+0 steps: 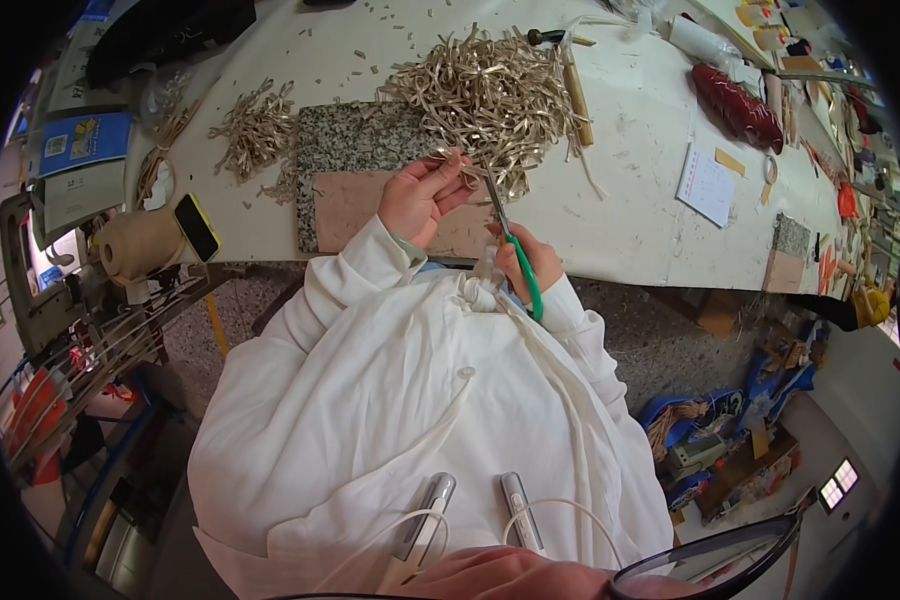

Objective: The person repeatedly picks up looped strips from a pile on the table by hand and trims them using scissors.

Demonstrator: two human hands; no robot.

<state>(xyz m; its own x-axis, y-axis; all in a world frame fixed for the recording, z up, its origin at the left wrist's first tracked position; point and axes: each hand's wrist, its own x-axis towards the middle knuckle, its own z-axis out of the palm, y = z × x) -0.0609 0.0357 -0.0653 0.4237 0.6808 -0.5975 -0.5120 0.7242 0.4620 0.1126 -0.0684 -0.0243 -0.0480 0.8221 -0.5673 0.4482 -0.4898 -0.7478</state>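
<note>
table (pixel 630 225): near edge runs left to right, close to white shirt (pixel 410 380). right hand (pixel 532 265) sits about at that edge; left hand (pixel 428 200) is farther in, over pink board (pixel 355 205). board lies on near part of speckled slab (pixel 340 135), slab's left near corner close to table edge. far side crowded: big pile (pixel 485 90) of shiny strips overlaps slab's far right part, wooden stick (pixel 577 100) along pile's right side. small pile (pixel 258 128) just left of slab. room to move is on the right, white tabletop between right hand and notepad (pixel 707 185). phone (pixel 198 228) leans at left, near table edge, well apart from hands.

strip (pixel 472 172) at left fingertips, near side of big pile; left thumb and fingers together, pinching it. right fingers clamped on green handle of scissors (pixel 513 246), blades pointing far and a bit left, tips just beside strip. can't tell if blades touch strip or how wide they stand.
</note>
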